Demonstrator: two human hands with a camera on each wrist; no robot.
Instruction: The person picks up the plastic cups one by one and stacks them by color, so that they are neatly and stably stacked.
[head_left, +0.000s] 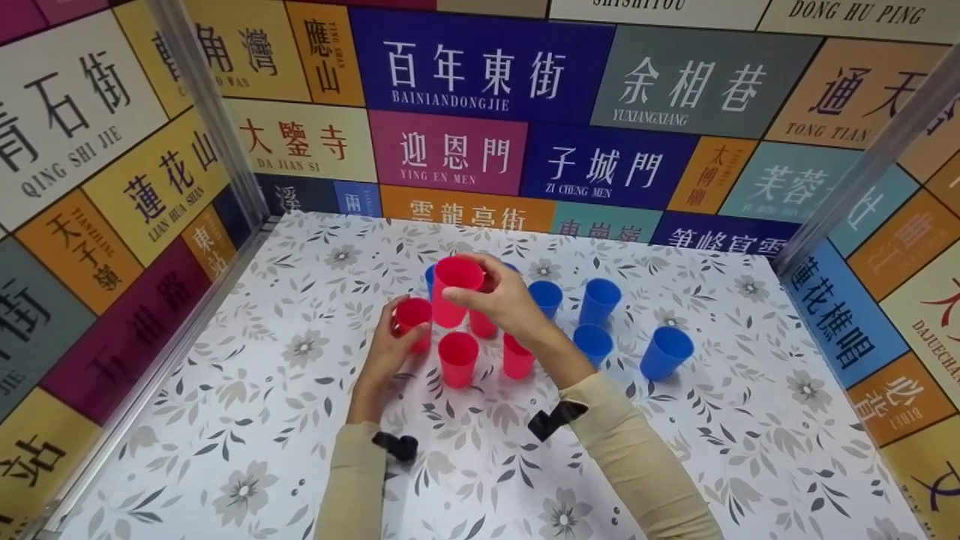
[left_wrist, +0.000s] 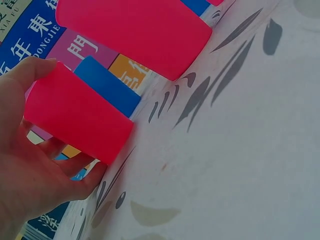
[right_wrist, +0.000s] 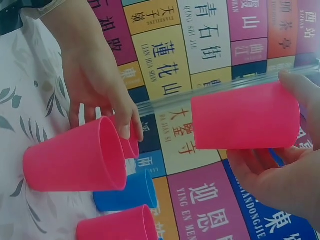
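Observation:
In the head view my left hand grips a red plastic cup that stands upright at the left of a group of cups. Thumb and fingers lie around that cup in the left wrist view. My right hand holds another red cup upright, raised above the table, as the right wrist view shows that cup clear of the others. Upright red cups stand close by: a front one, one under my right wrist, and one partly hidden behind the raised cup.
Several blue cups stand upright to the right, among them a far one, a nearer one and an outermost one. Another blue cup is mostly hidden behind the red ones. Printed panels rise around the floral tabletop.

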